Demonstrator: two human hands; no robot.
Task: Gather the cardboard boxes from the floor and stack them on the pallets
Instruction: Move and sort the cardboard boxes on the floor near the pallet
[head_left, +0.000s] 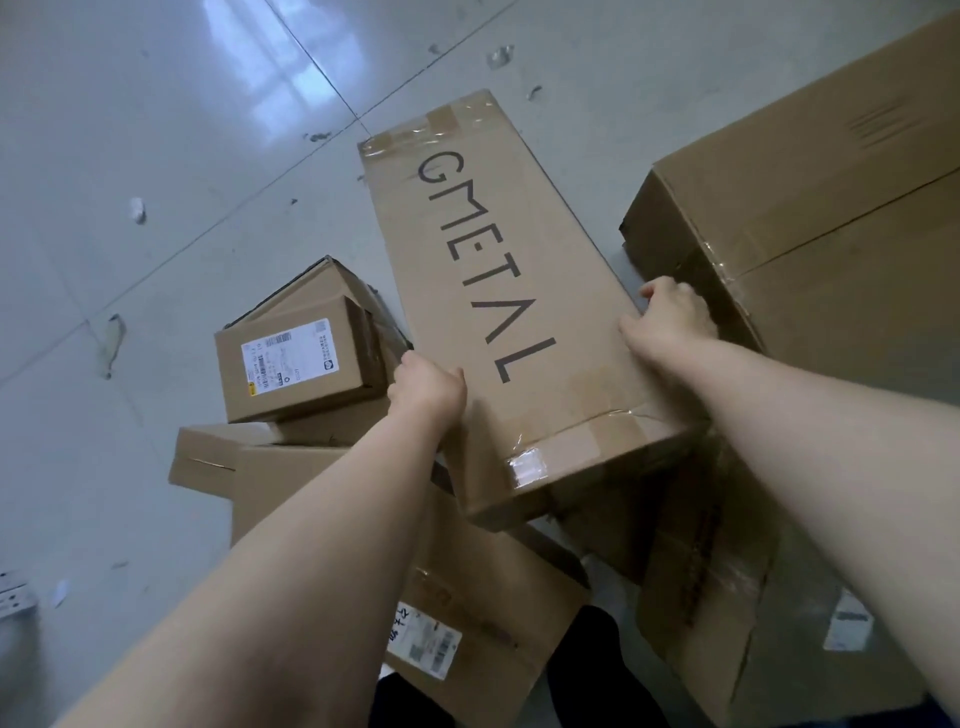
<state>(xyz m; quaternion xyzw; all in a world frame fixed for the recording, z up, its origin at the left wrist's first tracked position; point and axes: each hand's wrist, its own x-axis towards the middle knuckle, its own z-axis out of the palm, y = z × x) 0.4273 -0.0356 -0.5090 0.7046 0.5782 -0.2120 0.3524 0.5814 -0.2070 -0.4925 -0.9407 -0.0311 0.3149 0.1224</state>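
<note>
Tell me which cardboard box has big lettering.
The long box printed GMETAL, held between the left hand and right hand; no other box bears large letters.

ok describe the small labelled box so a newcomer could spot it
Find the long brown cardboard box printed GMETAL on the grey tiled floor. Just left of its near end, a small brown cardboard box sits on flatter cartons. Unlike the plain box behind it, it bears a white barcode label.

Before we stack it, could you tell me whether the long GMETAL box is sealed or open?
Sealed: clear tape covers both end seams of the GMETAL box, and no flap is lifted.
</note>
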